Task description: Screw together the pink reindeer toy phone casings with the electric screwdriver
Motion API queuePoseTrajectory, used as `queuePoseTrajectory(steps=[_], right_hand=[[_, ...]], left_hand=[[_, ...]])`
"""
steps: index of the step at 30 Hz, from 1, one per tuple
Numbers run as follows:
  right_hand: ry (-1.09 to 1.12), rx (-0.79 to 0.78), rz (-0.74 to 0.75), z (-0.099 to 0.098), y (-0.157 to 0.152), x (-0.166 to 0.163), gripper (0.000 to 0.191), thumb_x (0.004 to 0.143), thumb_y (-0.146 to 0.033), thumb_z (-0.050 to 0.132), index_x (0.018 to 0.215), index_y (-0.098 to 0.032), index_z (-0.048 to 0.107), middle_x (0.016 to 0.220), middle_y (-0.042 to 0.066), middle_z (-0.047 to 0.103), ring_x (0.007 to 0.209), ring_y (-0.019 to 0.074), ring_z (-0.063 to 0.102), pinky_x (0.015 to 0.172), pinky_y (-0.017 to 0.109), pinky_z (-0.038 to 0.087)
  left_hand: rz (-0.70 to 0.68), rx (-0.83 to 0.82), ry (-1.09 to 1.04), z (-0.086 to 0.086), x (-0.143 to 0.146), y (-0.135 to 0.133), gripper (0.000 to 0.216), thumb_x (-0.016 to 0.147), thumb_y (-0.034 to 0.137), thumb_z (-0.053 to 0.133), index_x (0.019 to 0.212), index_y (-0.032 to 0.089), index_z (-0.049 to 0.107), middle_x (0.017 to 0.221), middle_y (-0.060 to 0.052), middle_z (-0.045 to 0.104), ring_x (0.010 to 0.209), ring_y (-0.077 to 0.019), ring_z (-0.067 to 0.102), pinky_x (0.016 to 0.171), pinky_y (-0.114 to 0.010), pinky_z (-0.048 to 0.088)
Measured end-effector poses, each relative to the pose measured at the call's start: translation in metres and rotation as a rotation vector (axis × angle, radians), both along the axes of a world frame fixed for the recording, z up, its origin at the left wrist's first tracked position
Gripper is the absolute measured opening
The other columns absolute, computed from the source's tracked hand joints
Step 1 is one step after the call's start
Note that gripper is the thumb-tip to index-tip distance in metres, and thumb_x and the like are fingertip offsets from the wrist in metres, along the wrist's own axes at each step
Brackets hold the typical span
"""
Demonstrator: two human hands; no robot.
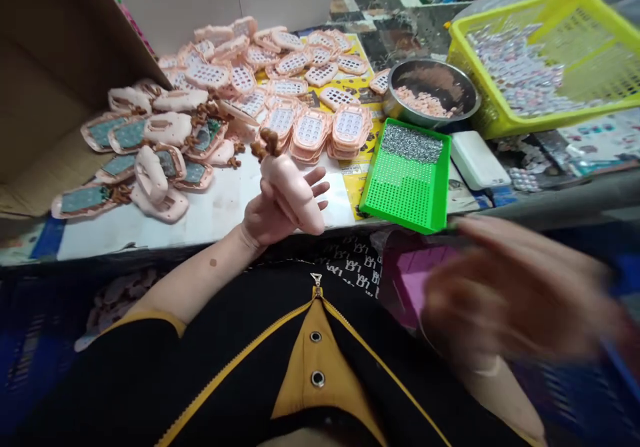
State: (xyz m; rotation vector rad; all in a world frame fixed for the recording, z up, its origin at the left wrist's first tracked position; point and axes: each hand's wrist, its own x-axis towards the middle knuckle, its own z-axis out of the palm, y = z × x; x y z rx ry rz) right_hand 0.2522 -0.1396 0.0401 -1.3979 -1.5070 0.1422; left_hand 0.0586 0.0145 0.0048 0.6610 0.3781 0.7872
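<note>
My left hand point(270, 217) holds a pale pink toy phone casing point(293, 190) with brown antlers at its top end. The casing lies across the palm, tilted, with the fingertips showing beyond it. My right hand point(515, 293) is smeared by motion at the right, near the front corner of a green tray point(405, 197). Whether it holds anything cannot be made out. Small metal screws point(413, 143) fill the back part of that tray. Left of my left hand lies a pile of similar casings point(170, 127), several with green circuit boards showing.
Keypad-faced pink pieces point(310, 133) are stacked and strewn behind my left hand. A steel bowl point(470, 103) contains small pink parts. The yellow basket point(505, 127) holds small wrapped-looking pieces. A white box point(480, 160) lies beside the tray. A cardboard box point(55, 67) stands at left.
</note>
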Motion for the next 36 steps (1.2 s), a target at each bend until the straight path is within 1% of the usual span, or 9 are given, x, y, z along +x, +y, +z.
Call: queuePoseTrajectory(steps=[3,5,8,13,16,19,22,29,36], right_hand=[[-0.016,0.084,0.214,-0.015,0.033,-0.035,0.063,0.087,-0.046,0.074,0.143,-0.024,0.057,0.132,0.013,0.072,0.119,0.0304,0.07,0.101,0.047,0.06],[0.112,0.033,0.326,-0.023,0.054,-0.053,0.046,0.096,-0.037,0.063,0.138,-0.02,0.06,0.127,0.013,0.075,0.112,0.0256,0.073,0.096,0.04,0.061],[0.29,-0.136,0.375,-0.034,0.067,-0.066,0.034,0.095,-0.037,0.063,0.123,-0.02,0.068,0.109,0.008,0.08,0.093,0.0224,0.075,0.084,0.036,0.062],[0.497,-0.414,0.487,-0.053,0.077,-0.07,0.048,0.085,-0.058,0.072,0.113,-0.019,0.072,0.107,0.009,0.08,0.092,0.0229,0.073,0.083,0.037,0.06],[0.569,-0.476,0.57,-0.061,0.085,-0.082,0.053,0.081,-0.065,0.073,0.106,-0.019,0.074,0.102,0.009,0.08,0.089,0.0223,0.072,0.082,0.037,0.06],[0.504,-0.409,0.58,-0.06,0.09,-0.097,0.052,0.08,-0.064,0.075,0.105,-0.018,0.074,0.098,0.009,0.08,0.084,0.0216,0.071,0.079,0.036,0.058],[0.449,-0.393,0.572,-0.05,0.095,-0.108,0.051,0.079,-0.059,0.077,0.11,-0.019,0.075,0.101,0.008,0.079,0.086,0.0216,0.069,0.081,0.037,0.056],[1.077,-0.849,0.721,-0.043,0.105,-0.131,0.048,0.059,-0.061,0.089,0.081,-0.021,0.075,0.074,0.001,0.072,0.066,0.0156,0.059,0.066,0.03,0.051],[1.126,-0.972,0.714,-0.055,0.101,-0.139,0.048,0.054,-0.058,0.093,0.075,-0.019,0.074,0.067,0.001,0.071,0.058,0.0133,0.058,0.06,0.028,0.051]], left_hand=[[-0.058,0.115,-0.013,-0.002,-0.007,-0.007,0.063,0.056,0.072,0.087,0.106,0.034,0.078,0.139,-0.002,0.068,0.142,-0.0389,0.053,0.108,-0.051,0.052],[-0.087,0.128,0.026,-0.004,-0.013,-0.01,0.067,0.057,0.067,0.089,0.113,0.033,0.077,0.142,-0.004,0.066,0.144,-0.0378,0.05,0.11,-0.048,0.051],[-0.058,0.114,0.097,-0.005,-0.022,-0.014,0.073,0.054,0.058,0.095,0.117,0.025,0.078,0.143,-0.009,0.066,0.141,-0.0357,0.053,0.111,-0.043,0.048],[0.145,0.053,0.088,-0.009,-0.04,-0.021,0.056,0.056,0.049,0.097,0.102,0.021,0.081,0.114,-0.009,0.079,0.108,-0.0254,0.072,0.099,-0.036,0.053],[0.255,0.005,0.118,-0.011,-0.054,-0.026,0.054,0.052,0.046,0.099,0.095,0.019,0.082,0.098,-0.006,0.081,0.091,-0.019,0.073,0.09,-0.031,0.054],[0.311,0.056,0.106,-0.008,-0.07,-0.031,0.052,0.051,0.043,0.1,0.094,0.021,0.081,0.097,-0.004,0.081,0.094,-0.019,0.073,0.095,-0.032,0.054],[0.379,0.107,0.126,-0.004,-0.083,-0.033,0.056,0.056,0.046,0.098,0.104,0.023,0.079,0.107,-0.005,0.08,0.111,-0.0236,0.071,0.105,-0.036,0.05],[0.356,-0.067,0.163,-0.009,-0.095,-0.032,0.051,0.075,0.057,0.083,0.102,0.014,0.074,0.111,-0.014,0.079,0.126,-0.0327,0.066,0.111,-0.044,0.049],[0.393,-0.133,0.236,-0.01,-0.092,-0.033,0.043,0.077,0.048,0.085,0.097,0.012,0.072,0.103,-0.015,0.079,0.112,-0.0306,0.073,0.107,-0.043,0.052]])
